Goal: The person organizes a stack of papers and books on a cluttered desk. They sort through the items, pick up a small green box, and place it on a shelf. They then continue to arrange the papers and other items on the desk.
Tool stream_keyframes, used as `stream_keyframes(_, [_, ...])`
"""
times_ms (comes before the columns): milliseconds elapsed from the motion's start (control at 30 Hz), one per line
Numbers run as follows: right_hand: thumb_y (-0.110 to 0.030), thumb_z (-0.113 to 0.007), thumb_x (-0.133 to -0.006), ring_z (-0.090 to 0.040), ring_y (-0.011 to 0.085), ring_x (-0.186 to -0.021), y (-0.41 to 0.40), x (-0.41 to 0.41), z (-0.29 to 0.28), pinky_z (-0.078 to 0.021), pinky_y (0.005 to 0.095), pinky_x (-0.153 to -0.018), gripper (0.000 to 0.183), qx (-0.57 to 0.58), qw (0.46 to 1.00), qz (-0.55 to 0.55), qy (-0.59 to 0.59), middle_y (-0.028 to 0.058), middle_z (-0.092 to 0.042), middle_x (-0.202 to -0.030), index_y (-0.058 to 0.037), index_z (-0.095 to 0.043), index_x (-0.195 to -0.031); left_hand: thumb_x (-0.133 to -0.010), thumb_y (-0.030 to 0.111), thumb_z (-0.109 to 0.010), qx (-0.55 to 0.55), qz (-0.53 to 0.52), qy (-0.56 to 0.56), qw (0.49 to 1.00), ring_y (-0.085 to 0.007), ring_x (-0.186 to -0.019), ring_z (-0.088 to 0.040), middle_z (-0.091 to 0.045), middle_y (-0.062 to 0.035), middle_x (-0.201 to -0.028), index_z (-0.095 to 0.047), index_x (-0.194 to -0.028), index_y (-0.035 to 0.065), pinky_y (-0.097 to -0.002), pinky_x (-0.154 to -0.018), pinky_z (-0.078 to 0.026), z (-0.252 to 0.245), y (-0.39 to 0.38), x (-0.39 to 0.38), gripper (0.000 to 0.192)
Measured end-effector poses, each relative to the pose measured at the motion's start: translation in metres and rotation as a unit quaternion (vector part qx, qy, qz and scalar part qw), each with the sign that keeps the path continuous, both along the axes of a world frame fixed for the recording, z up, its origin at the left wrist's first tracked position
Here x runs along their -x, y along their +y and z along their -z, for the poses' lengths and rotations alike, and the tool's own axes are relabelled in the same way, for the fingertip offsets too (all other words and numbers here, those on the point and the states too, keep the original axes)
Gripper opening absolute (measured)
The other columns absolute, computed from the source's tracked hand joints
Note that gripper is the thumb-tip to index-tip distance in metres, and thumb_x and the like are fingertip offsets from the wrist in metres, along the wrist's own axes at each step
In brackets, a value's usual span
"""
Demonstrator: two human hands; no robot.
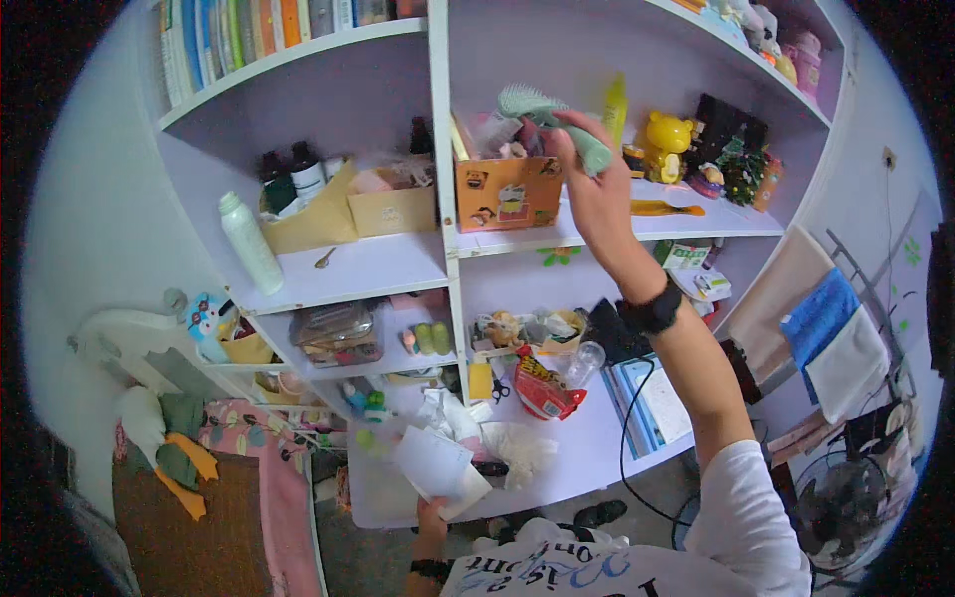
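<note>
My right hand [603, 198] is raised and grips a pale green hairbrush [591, 149] by its handle, bristles pointing up and to the left. The brush is in front of the upper part of an orange cartoon-printed box [507, 195] on the middle shelf, partly hiding its contents. Low down, my left hand [431, 516] holds the near edge of an open booklet [434, 461] over the desk [574, 466]. Beyond the booklet lie a crumpled white wrapper [449, 412] and a fluffy whitish item [526, 451] that I cannot identify.
Beside the orange box are tan boxes [392, 213] and a green bottle [250, 242]. A yellow bear figure [668, 145] stands to the right. On the desk lie a red snack bag [545, 392], scissors [501, 389], blue folders [627, 410] and a black cable [625, 440] hanging over the edge.
</note>
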State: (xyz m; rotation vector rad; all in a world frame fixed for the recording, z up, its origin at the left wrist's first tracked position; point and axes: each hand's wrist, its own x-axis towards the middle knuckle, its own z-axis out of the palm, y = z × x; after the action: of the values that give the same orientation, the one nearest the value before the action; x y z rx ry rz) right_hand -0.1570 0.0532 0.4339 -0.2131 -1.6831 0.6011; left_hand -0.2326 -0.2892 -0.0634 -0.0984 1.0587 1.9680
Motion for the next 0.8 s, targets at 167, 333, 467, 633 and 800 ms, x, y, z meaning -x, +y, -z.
stream_keyframes(167, [-0.032,-0.058,-0.082,-0.049,0.0343,-0.099,0.041,0.03,0.026,-0.039,0.0418,-0.085,0.035,-0.161,0.969,0.164,-0.094,0.0148,-0.057,-0.102,-0.0114,-0.057,-0.11,-0.071,-0.001,-0.057,0.07,0.03,0.279,0.957,-0.0234,-0.098,-0.052,-0.052,-0.009,-0.108,-0.042,-0.119,0.0014,-0.0366,-0.084,-0.045,0.007,-0.026,-0.009,0.05])
stream_keyframes(333, [-0.029,-0.063,-0.074,-0.044,0.0348,-0.103,0.058,0.017,0.027,-0.0366,0.0427,-0.089,0.047,-0.225,0.926,0.228,-0.202,0.0164,-0.051,-0.108,-0.0168,-0.052,-0.119,-0.075,0.009,-0.06,0.092,0.01,0.207,0.974,-0.024,-0.097,-0.053,-0.052,-0.0108,-0.106,-0.043,-0.116,0.0011,-0.0367,-0.083,-0.045,-0.092,-0.019,-0.015,0.045])
stream_keyframes(467, [-0.022,-0.063,-0.075,-0.044,0.0344,-0.103,0.046,-0.003,0.035,-0.0354,0.0414,-0.091,0.051,-0.287,0.927,0.171,-0.171,0.0168,-0.05,-0.109,-0.0111,-0.048,-0.122,-0.078,0.017,-0.061,0.107,0.013,0.055,0.993,-0.0229,-0.096,-0.053,-0.052,-0.0106,-0.107,-0.042,-0.118,0.0003,-0.0363,-0.082,-0.045,-0.032,-0.038,-0.012,0.047])
stream_keyframes(633, [0.005,-0.052,-0.077,-0.051,0.0241,-0.088,-0.052,-0.063,0.174,-0.04,0.0328,-0.082,0.024,-0.04,0.997,0.042,-0.041,0.0134,-0.052,-0.098,-0.0002,-0.049,-0.101,-0.079,0.019,-0.062,0.214,0.036,0.105,0.971,-0.0221,-0.094,-0.054,-0.053,-0.0106,-0.107,-0.044,-0.118,-0.0003,-0.0348,-0.081,-0.044,-0.043,-0.046,-0.024,0.046])
stream_keyframes(800, [-0.024,-0.072,-0.067,-0.023,0.0483,-0.123,-0.109,-0.102,0.425,-0.0342,0.0557,-0.092,0.092,0.059,0.81,-0.036,-0.583,0.0237,-0.018,-0.138,-0.0133,-0.015,-0.138,-0.077,0.014,-0.063,0.235,0.073,0.119,0.962,-0.0204,-0.095,-0.054,-0.056,-0.0094,-0.106,-0.048,-0.115,-0.0023,-0.0329,-0.079,-0.044,-0.026,-0.04,-0.031,0.044])
